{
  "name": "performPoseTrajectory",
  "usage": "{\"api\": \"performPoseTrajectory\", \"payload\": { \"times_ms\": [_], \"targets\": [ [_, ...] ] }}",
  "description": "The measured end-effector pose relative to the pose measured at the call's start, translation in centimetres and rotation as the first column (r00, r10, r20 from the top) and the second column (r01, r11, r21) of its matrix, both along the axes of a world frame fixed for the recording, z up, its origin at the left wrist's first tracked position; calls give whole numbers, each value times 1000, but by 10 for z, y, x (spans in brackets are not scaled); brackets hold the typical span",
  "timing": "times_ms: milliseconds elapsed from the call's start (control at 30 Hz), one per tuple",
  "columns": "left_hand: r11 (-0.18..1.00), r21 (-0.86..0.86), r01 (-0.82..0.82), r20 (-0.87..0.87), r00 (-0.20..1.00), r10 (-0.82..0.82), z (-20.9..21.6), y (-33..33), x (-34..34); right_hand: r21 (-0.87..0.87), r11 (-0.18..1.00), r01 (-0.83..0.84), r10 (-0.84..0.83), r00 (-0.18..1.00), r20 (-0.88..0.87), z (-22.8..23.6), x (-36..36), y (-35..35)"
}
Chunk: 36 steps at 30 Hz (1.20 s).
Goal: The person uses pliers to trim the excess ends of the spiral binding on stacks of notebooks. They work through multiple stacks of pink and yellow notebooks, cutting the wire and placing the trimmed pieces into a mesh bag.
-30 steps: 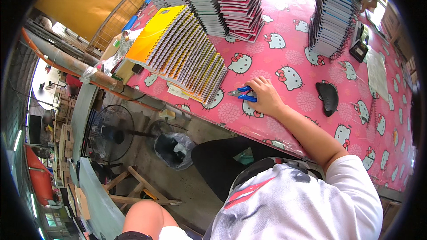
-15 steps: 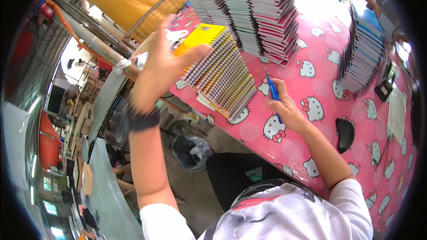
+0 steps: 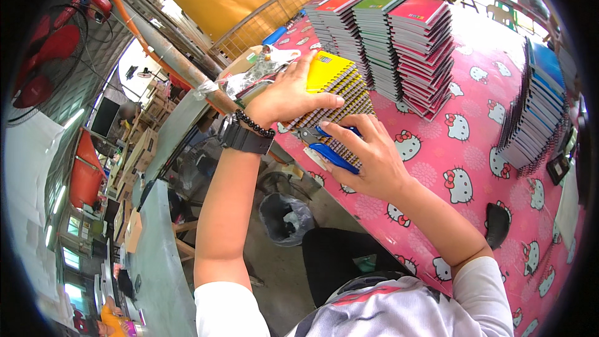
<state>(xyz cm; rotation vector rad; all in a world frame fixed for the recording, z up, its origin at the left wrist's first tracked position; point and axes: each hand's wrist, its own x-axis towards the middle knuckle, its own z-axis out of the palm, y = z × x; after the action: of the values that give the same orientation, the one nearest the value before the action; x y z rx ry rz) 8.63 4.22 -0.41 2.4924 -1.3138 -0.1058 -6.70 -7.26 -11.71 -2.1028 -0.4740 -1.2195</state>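
A stack of yellow spiral notebooks stands at the table's left edge, coil spines facing me. My left hand grips its left end, the thumb stretched across the coils and the fingers by the top cover. My right hand holds blue-handled pliers in front of the stack's lower coils. The handles are spread apart, and the metal jaws reach the left end of the spines below my left hand. Exactly what the jaw tips touch is too small to tell.
Behind stand stacks of red notebooks and green notebooks; blue notebooks are at the right. A black curved object lies on the pink patterned table. Below the edge sits a lined bin.
My left hand has come down onto the yellow stack. My right hand has brought the pliers left to the coils, and their handles have opened. The view has shifted slightly.
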Motion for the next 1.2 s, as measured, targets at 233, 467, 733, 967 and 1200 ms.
{"api": "performPoseTrajectory", "payload": {
  "times_ms": [233,467,733,967,1200],
  "targets": [
    [999,26,-24,67,997,23,-4,2,-4,502,814,-292,509,776,-374,0,-15,4],
    [996,22,-83,71,994,81,-5,1,-1,271,950,-153,220,946,-239,-5,-12,9],
    [994,65,-87,17,996,86,-6,-1,1,935,330,-130,903,331,-273,-3,-15,-3],
    [995,60,-78,30,997,76,-7,2,7,242,966,-92,158,949,-273,-8,-18,13],
    [994,82,-79,30,997,77,-1,-1,-2,823,524,-222,781,510,-360,-11,-14,-2]
  ]
}}
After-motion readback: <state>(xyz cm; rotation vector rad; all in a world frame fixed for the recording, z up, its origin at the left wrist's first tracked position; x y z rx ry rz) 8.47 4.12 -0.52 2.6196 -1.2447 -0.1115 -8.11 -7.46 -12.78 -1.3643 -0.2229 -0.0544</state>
